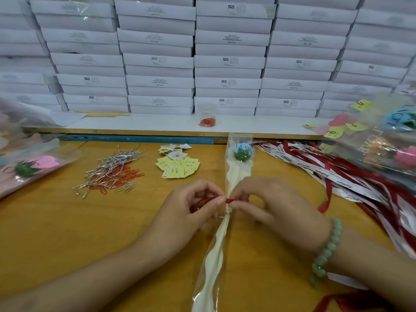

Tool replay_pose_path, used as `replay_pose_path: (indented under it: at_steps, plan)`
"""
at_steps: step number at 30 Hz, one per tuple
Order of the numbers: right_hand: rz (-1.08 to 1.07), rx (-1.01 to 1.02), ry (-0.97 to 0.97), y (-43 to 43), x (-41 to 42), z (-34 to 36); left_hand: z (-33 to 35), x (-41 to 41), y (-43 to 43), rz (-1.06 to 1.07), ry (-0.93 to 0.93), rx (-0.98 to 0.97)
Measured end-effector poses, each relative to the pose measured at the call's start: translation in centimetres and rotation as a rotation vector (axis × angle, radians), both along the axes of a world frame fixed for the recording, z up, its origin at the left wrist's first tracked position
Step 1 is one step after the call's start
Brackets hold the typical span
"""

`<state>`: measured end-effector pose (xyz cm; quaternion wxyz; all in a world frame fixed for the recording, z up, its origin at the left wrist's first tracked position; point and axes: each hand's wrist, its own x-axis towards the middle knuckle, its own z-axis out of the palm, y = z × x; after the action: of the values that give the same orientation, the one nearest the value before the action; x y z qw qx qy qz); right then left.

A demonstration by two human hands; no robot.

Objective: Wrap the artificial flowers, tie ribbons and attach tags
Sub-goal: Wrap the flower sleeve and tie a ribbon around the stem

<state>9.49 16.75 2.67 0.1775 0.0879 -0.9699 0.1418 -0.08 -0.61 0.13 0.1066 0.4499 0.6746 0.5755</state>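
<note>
Left hand (186,212) and right hand (270,206) pinch red ribbon (231,200) round the sleeved flower (242,152); plastic cup (208,109) holds red clips (207,122).

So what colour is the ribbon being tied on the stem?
Red; the ribbon shows best in the head view.

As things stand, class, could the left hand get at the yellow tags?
Probably yes: only bare table separates the left hand from the yellow tags, but it pinches the red ribbon.

Flat white boxes (227,61), some printed "SGS": stacked in columns across the far side.
White shelf (146,124): below the boxes, bearing a clear plastic cup (208,110) with red clips inside.
Wooden worktop (67,221): near.
Heap of silver wire ties and red paper clips (112,172): on the worktop, left of centre.
</note>
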Motion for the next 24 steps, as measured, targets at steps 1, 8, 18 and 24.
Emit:
replay_pose_path:
  at_steps: [1,8,18,24]
  plan:
    - [-0.014,-0.017,0.007,0.3,-0.1,0.1,-0.1,-0.1,0.0,0.005,-0.026,0.006]
    - [-0.5,0.314,-0.124,2.7,0.1,0.6,-0.8,-1.1,0.2,0.225,-0.048,-0.143]
    - [-0.405,0.348,-0.389,1.3,0.7,1.3,-0.3,-0.7,0.1,0.204,0.147,-0.316]
    - [-0.274,0.126,-0.303,0.3,0.6,0.8,0.0,-0.4,0.2,0.188,0.139,-0.337]
